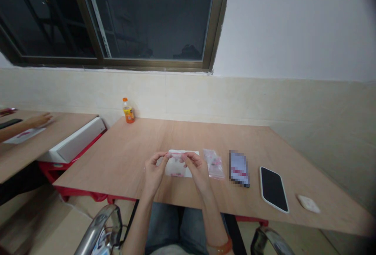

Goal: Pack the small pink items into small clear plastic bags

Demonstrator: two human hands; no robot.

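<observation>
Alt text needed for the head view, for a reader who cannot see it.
Both hands, left hand and right hand, pinch the top edge of a small clear bag over a wooden table. To the right lie another bag, a phone and a white case; an orange bottle stands behind.

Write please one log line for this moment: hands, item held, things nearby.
left hand: pinches clear packet | right hand: pinches same packet | nearby: second packet, phone | far: orange bottle

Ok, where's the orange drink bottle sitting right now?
In the head view the orange bottle stands upright at the far left corner of the wooden table, near the wall, well beyond both hands.
</observation>
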